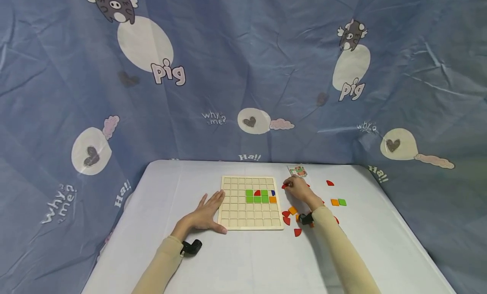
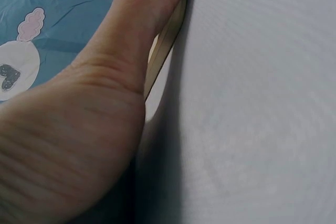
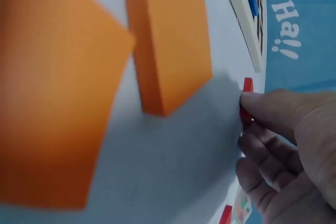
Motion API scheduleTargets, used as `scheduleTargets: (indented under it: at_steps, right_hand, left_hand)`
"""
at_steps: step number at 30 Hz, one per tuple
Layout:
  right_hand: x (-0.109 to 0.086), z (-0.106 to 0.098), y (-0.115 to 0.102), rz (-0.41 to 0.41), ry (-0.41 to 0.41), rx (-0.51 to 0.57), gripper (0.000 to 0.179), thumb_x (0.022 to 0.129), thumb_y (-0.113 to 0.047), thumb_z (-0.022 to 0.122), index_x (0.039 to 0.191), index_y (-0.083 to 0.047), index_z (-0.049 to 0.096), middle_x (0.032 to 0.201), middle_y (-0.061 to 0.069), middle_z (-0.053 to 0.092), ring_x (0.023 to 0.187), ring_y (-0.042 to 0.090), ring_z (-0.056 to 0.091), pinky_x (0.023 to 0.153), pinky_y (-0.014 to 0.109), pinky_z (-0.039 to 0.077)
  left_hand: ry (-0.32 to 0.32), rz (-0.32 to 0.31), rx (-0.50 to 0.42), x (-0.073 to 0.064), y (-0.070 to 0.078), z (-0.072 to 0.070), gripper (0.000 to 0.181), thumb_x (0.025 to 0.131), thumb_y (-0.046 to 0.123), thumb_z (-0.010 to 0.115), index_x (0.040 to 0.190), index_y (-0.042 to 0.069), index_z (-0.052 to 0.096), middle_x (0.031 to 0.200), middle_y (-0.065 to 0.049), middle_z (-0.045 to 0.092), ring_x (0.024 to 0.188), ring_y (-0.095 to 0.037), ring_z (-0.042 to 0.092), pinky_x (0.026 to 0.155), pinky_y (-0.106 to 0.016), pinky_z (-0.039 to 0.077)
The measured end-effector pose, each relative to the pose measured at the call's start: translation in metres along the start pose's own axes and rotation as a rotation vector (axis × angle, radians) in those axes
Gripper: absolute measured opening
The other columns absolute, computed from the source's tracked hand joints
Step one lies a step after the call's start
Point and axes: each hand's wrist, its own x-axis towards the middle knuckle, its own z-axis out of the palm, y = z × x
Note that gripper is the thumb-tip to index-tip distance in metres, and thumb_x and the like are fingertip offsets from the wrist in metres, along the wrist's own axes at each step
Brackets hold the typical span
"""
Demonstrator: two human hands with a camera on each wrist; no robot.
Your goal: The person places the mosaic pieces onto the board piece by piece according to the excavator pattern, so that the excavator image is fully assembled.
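Observation:
A pale wooden grid board (image 1: 232, 207) lies on the white table, with green squares (image 1: 257, 199), a red quarter-circle (image 1: 257, 193), an orange square (image 1: 272, 199) and a blue piece (image 1: 273, 193) in its cells. My left hand (image 1: 205, 213) rests at the board's left edge, fingers spread and thumb near the lower left corner. Beyond the board's right edge, my right hand (image 1: 300, 190) pinches a red quarter-circle piece (image 3: 247, 98) between thumb and fingers. In the head view that piece is partly covered by the fingers.
Loose orange blocks (image 3: 176, 40) and red quarter-circles (image 1: 297, 232) lie scattered right of the board, some under my right forearm. An orange and a green square (image 1: 342, 202) sit farther right. A patterned card (image 1: 298, 171) lies near the back edge, before a blue cloth (image 1: 243, 74).

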Motion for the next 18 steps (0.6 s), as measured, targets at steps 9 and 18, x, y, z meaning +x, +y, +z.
scheduleTargets:
  at_steps: [9,18]
  right_hand:
    - [-0.005,-0.003,0.001,0.055,-0.033,0.02,0.022,0.086,-0.005,0.067,0.108,-0.005,0.071,0.104,0.009,0.067,0.085,0.018,0.058,0.076,0.034,0.053]
    - [-0.01,0.001,-0.009,0.056,0.017,0.093,0.02,0.083,-0.009,0.071,0.102,-0.004,0.069,0.1,0.009,0.066,0.084,0.017,0.06,0.075,0.032,0.055]
  left_hand:
    - [0.023,0.014,-0.017,0.0,-0.003,0.004,0.137,0.062,0.074,0.072,0.154,0.001,0.003,0.163,-0.015,0.0,0.151,-0.032,0.001,0.119,-0.057,-0.009]
    - [0.003,-0.001,-0.001,0.0,-0.001,0.001,0.137,0.062,0.075,0.072,0.154,0.001,0.003,0.163,-0.014,0.0,0.151,-0.031,0.001,0.12,-0.056,-0.008]
